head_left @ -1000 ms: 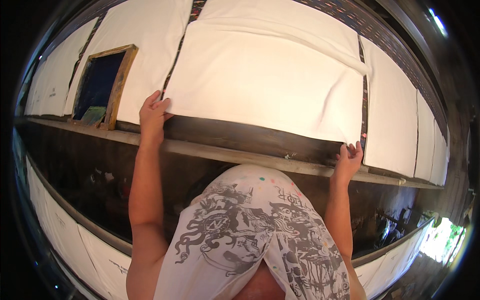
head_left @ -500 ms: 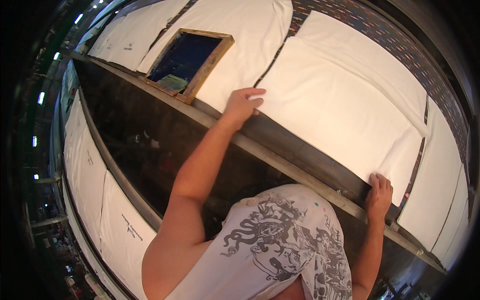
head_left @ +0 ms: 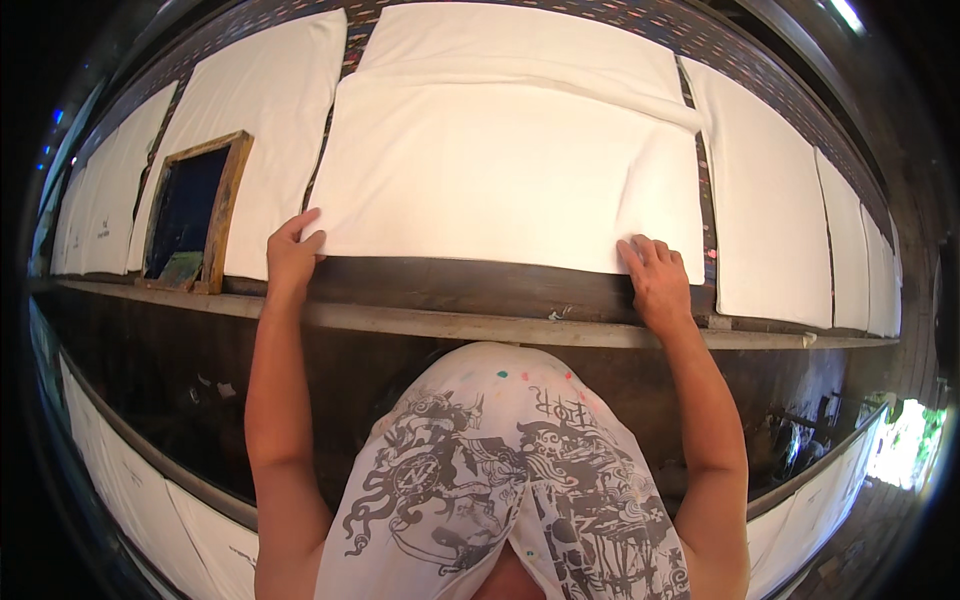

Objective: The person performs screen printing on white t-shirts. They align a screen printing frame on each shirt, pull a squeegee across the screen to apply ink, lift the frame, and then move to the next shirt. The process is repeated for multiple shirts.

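Observation:
A wide white cloth (head_left: 500, 175) lies in front of me on a long, dark table, its upper part doubled in a crosswise fold. At its near left corner is my left hand (head_left: 292, 262), thumb and forefinger apart and touching the cloth's edge. My right hand (head_left: 660, 285) is at the near right corner, its fingers bent down and gripping the cloth's near edge. A soft crease runs up the cloth from those fingers. The undersides of both hands are hidden.
A wood-framed screen (head_left: 228, 215) with a dark blue mesh leans on another white cloth (head_left: 275, 115) to the left. More white cloths (head_left: 765, 200) line the table to the right. A pale rail (head_left: 430, 322) runs along the near edge. Behind me, white cloths (head_left: 215, 520) lie on a second table.
The view has swung to the right and levelled, so the cloth now lies straight ahead. Both hands stay at its near corners, and the cloth looks much the same.

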A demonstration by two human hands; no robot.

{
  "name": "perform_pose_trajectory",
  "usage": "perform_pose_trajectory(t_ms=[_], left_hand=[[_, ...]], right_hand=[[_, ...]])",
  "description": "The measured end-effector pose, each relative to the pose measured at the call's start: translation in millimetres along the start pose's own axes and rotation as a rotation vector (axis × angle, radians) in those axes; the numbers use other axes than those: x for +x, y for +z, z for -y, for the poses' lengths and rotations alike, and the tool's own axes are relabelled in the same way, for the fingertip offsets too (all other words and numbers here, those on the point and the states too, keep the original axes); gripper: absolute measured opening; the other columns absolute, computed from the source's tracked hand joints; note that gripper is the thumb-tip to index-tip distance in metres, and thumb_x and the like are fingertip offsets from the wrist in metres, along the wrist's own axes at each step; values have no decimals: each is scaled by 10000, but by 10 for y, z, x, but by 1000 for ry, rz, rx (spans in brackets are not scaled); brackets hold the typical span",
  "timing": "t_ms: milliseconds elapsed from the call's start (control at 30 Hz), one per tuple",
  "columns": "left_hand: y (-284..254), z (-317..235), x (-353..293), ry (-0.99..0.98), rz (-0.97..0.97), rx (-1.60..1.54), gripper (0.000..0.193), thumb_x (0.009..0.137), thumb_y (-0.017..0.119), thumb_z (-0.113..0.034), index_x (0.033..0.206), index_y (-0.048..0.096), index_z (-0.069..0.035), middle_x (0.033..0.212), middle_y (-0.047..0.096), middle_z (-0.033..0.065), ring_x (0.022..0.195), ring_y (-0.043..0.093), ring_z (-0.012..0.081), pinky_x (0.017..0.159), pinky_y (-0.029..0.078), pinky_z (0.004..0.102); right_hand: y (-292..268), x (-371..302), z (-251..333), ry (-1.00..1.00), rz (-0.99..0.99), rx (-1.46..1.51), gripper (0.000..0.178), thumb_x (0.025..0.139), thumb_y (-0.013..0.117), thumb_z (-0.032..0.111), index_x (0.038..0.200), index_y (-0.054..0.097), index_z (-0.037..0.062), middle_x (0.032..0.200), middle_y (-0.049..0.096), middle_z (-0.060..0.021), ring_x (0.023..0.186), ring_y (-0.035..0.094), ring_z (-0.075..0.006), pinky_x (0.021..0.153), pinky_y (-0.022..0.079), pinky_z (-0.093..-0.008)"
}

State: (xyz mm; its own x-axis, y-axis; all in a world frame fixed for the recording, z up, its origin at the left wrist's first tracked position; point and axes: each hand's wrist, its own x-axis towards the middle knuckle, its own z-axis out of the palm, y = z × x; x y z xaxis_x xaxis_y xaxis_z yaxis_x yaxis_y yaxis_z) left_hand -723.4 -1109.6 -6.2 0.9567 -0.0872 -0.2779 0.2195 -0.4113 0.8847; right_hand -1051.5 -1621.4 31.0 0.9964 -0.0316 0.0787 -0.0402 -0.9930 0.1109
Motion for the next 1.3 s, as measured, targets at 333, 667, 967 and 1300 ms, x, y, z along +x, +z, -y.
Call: perform_pose_trajectory(t_ms=[333, 667, 967, 1300], left_hand=[[713, -224, -553, -321, -185, -1040, 491, 1146, 638, -67, 1578, 478, 105, 1576, 608, 265, 1492, 631, 480, 1258, 552, 671], [714, -48, -283, -267, -248, -964, 347, 1180, 623, -126, 1460, 576, 73, 1473, 691, 237, 1378, 721, 411, 1195, 626, 580], [330, -27, -194, -151, -324, -580, 209, 1117, 782, -129, 1278, 689, -32, 1146, 747, 79, 897, 734, 208, 763, 647, 316], [125, -71, -505, -60, -262, -430, 363, 1036, 821, -48, 1364, 697, 43, 1119, 786, 146, 889, 786, 226, 725, 678, 357]], right_hand=[[104, -404, -687, 814, -36, 129, 495, 1014, 820, 329, 1374, 759, -5, 1393, 747, -238, 1270, 709, -473, 1079, 586, -549], [492, -386, -936, 974, -145, 588, 643, 956, 902, 335, 1427, 728, -68, 1303, 796, -281, 1118, 823, -387, 978, 670, -511], [115, -414, -1029, 996, -554, 1722, 447, 1053, 782, 8, 1471, 645, -69, 1256, 781, -168, 1027, 807, -260, 769, 726, -363], [-129, -830, -979, 1034, -395, 1552, 525, 1033, 789, -5, 1529, 627, -69, 1278, 776, -165, 1039, 789, -232, 783, 690, -346]])
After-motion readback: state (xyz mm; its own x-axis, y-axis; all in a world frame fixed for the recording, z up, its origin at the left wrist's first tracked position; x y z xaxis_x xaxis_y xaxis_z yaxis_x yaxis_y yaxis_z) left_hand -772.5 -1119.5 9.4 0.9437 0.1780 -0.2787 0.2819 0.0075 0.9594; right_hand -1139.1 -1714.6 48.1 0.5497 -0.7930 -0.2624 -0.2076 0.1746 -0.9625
